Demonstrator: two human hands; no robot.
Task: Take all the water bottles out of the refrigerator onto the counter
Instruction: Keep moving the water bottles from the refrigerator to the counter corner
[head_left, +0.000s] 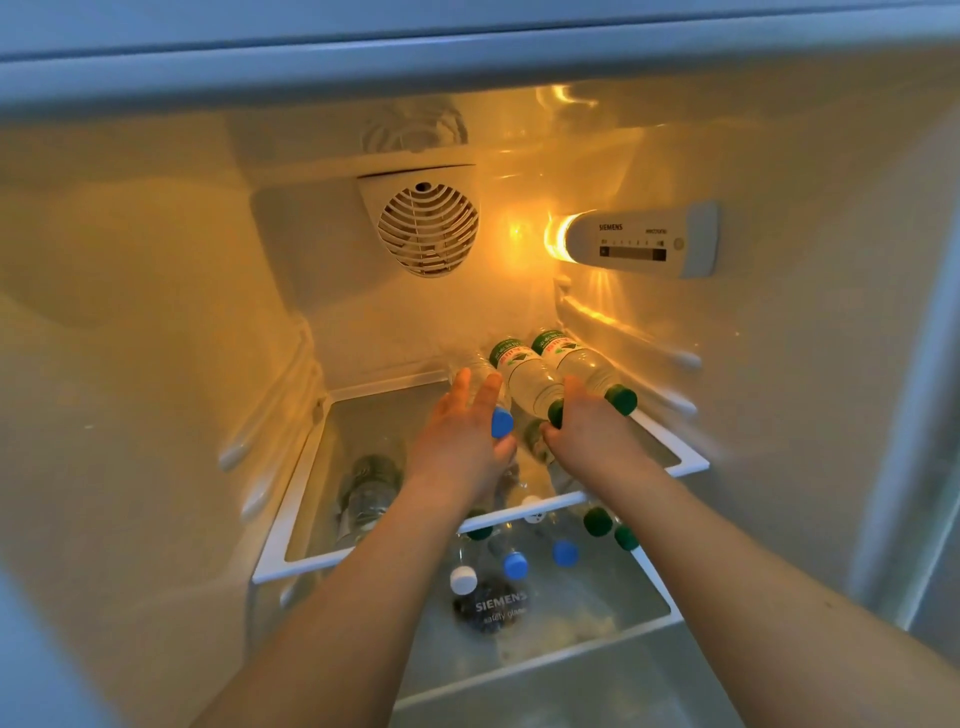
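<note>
Three water bottles lie on the top glass shelf (691, 462) of the fridge, caps toward me. My left hand (457, 436) rests over the clear blue-capped bottle (501, 422) with fingers stretched out and thumb under its cap. My right hand (589, 423) curls around the neck of the middle green-capped bottle (530, 382), whose cap shows beside my thumb. The right green-capped bottle (592, 371) lies just right of that hand, touching it. On the shelf below lie several more bottles with green caps (597, 521), blue caps (515, 565) and a white cap (463, 580).
A round fan grille (427, 228) sits on the back wall, and a control panel with a lit lamp (641, 244) is on the right wall. Another bottle (371, 493) shows through the glass at the left. Shelf rails line both side walls.
</note>
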